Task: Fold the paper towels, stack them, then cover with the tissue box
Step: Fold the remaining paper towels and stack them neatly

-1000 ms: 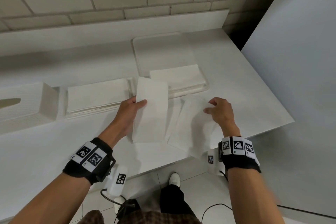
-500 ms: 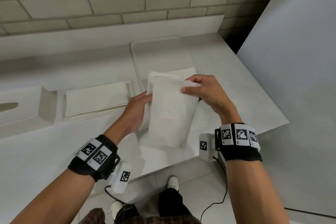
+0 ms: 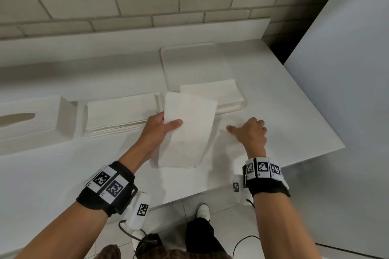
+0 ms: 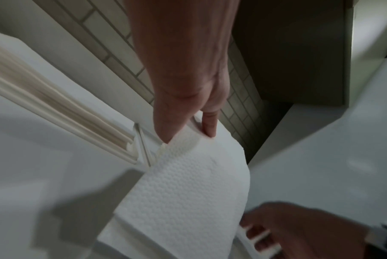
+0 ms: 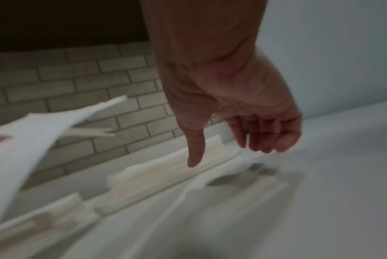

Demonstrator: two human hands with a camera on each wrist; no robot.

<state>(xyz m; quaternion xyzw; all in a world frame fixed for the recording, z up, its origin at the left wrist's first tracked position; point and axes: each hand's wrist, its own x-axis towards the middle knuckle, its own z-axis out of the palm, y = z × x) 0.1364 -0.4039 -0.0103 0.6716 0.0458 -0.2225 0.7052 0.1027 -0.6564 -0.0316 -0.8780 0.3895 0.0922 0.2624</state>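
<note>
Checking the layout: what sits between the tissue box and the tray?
In the head view, a stack of folded towels lies between the tissue box and the tray.

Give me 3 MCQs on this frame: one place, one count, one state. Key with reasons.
1. Where is the tissue box?
A. far left on the table
B. on the tray
C. in the right hand

2. How many hands hold the folded paper towel?
A. none
B. one
C. two

3. What is the right hand doing?
A. pinching a towel
B. gripping the box
C. holding nothing, fingers relaxed

Key: 1 A, it stands left of the flat stack. 2 B, only the left hand pinches it. 3 C, the right wrist view shows loose, empty fingers.
</note>
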